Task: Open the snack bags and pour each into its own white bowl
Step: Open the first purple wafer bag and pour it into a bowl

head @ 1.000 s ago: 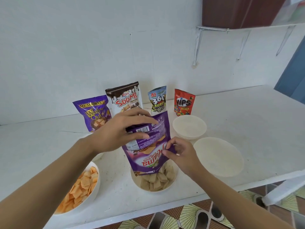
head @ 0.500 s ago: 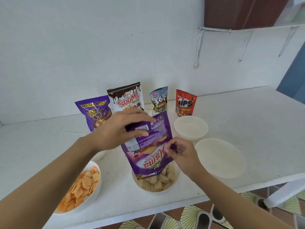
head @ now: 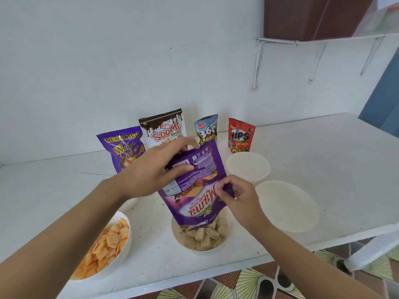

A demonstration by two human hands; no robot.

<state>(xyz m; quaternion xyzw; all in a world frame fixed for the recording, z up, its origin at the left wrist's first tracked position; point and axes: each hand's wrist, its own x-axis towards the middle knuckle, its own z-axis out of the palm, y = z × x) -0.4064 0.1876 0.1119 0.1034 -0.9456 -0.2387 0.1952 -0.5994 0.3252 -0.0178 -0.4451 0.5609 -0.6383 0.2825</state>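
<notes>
Pouring time! Gripping purple bag's (head: 194,186) upturned base with left hand (head: 146,171), fingers curled round it; pinching its right edge with right hand (head: 239,197). Holding mouth just above near middle bowl (head: 179,240), over wafers (head: 205,236) already in. Keep mouth centred, shake gently, squeeze out corners, watch for strays over rim.

Soft, even daylight fills the frame; the white wall (head: 108,61) and worktop (head: 323,160) look bright with a faint bluish cast. Shadows are pale and diffuse. The upper right corner is washed out. Wide-angle distortion bends the shelf brackets (head: 258,63) and the worktop's front edge at the right. The forearm (head: 54,244) at lower left is slightly soft, while the print on the purple bag (head: 200,190) at centre is legible.
</notes>
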